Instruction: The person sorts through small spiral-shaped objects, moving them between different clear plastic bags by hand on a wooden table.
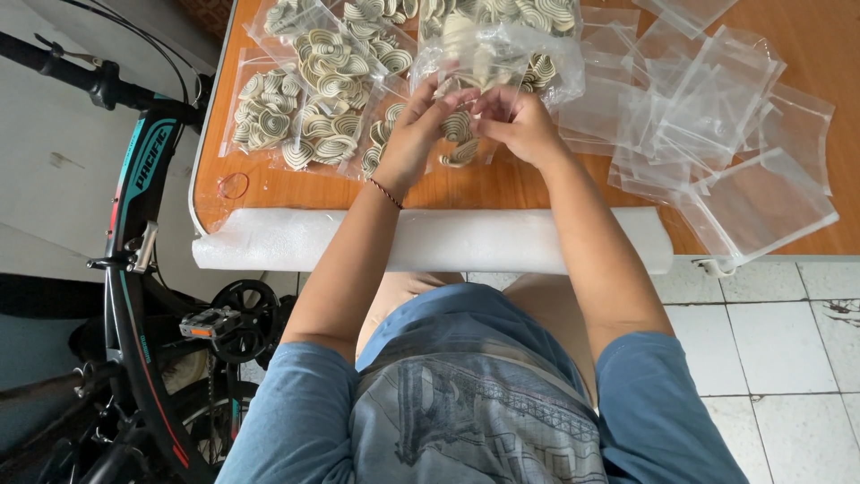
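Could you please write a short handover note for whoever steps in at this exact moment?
Left hand and right hand together grip a clear bag of striped spiral snacks above the wooden table.
Filled bags lie at the table's left and far side; empty clear bags are spread on the right.
A white foam roll lies along the near edge.
Done: several bags filled.
Left: the many empty bags; whether the held bag is sealed cannot be told.

Cream-and-brown swirls on an orange-brown table

Spiral-striped snacks (313,99) fill clear bags on the orange-brown table (806,54); at its right, empty clear bags (717,134); along its near edge, a white foam roll (430,240).
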